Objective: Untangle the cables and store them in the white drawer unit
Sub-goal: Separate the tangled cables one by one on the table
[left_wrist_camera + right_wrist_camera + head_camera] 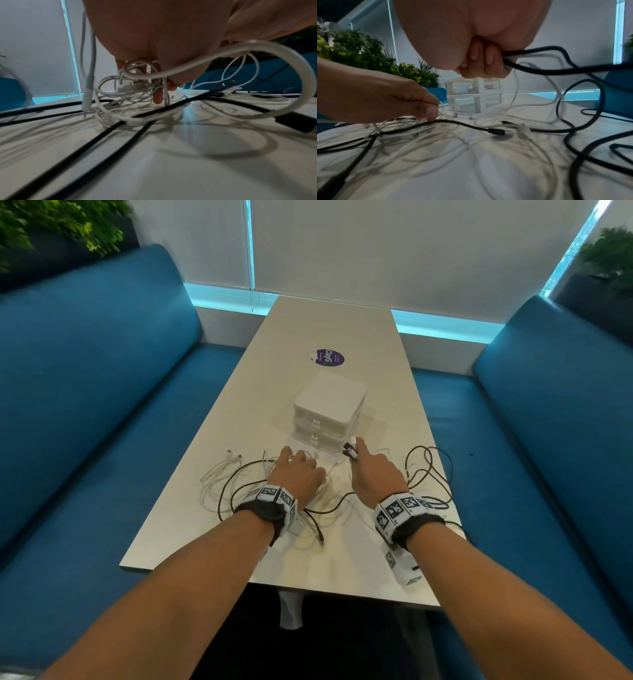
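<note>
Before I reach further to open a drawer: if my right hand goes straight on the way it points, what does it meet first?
Probably the white drawer unit: the right hand, gripping cable ends, points at its lower front. Depth is unclear.

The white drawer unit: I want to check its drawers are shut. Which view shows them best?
The right wrist view: the white drawer unit faces the camera, showing two tiers of clear drawer fronts, seemingly shut. The head view shows mainly its top from above. The left wrist view does not show it.
</note>
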Demonstrator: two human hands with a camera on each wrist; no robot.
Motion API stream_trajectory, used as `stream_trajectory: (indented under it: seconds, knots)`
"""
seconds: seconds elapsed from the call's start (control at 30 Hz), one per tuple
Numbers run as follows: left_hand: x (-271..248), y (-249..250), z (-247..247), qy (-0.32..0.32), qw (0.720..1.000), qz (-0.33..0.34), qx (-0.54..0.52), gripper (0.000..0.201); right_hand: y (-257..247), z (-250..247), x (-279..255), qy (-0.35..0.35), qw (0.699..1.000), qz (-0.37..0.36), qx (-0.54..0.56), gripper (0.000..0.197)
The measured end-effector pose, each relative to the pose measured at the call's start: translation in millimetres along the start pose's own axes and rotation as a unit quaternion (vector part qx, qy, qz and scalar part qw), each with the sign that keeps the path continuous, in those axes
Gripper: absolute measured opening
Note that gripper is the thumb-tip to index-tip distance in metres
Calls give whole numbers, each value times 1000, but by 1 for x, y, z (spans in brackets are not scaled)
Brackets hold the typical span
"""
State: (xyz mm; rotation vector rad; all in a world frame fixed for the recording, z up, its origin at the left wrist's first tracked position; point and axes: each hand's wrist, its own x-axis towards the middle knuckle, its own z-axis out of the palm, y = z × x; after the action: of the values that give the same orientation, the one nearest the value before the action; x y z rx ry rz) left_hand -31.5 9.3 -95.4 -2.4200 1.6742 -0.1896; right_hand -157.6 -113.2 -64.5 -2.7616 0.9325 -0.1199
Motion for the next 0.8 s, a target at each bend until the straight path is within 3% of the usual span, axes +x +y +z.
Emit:
stream_trajectory:
  seconds: [0.17, 0.37, 0.47, 0.67, 0.8]
  knots:
    - [2, 3, -3, 19, 999, 26, -7, 27, -12, 6, 0, -40, 996, -75, 36, 36]
    - [-2, 4, 1, 53, 998, 38, -15, 28, -5, 12, 3, -105, 991, -50, 68, 23]
    - [-3, -2, 5, 59, 997, 22, -35, 23, 2, 0, 4, -87, 994, -42, 48, 20]
    - [-3, -27, 19, 40, 998, -18, -35, 17, 42, -24, 12, -50, 996, 61, -31, 23]
    - [2, -15, 9, 49, 998, -15, -28, 31, 32, -17, 6, -37, 998, 50, -5, 29]
